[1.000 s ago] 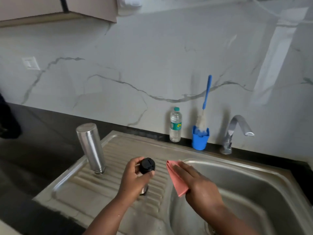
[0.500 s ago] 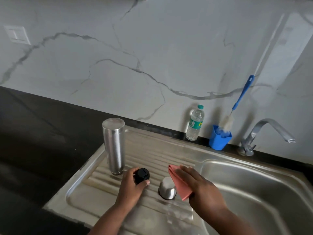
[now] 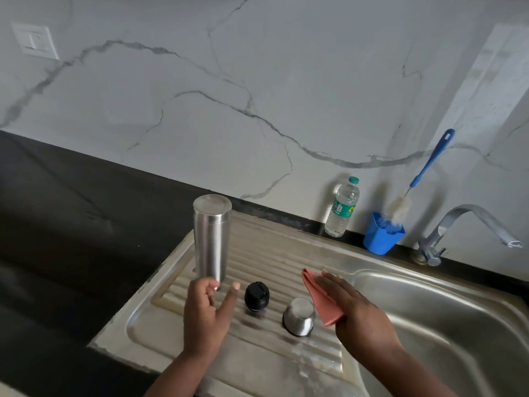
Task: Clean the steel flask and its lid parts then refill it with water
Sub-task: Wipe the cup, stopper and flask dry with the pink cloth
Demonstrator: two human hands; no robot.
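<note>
Flask (image 3: pixel 211 239) inverted at drainboard (image 3: pixel 266 253) back-left corner: rigid, slick, probably light; best gripped mid-body. Left hand (image 3: pixel 207 313) loose, empty, beside it; right hand (image 3: pixel 355 308) holding pink cloth (image 3: pixel 317 299).

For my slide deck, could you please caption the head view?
Left hand open beside upturned steel flask; black stopper, steel cup on drainboard; right hand holds cloth.

A white grey-veined marble wall (image 3: pixel 286 81) is seen behind the black stone countertop (image 3: pixel 71 224); a white switch plate (image 3: pixel 35 41) is mounted on that wall, upper left.
</note>
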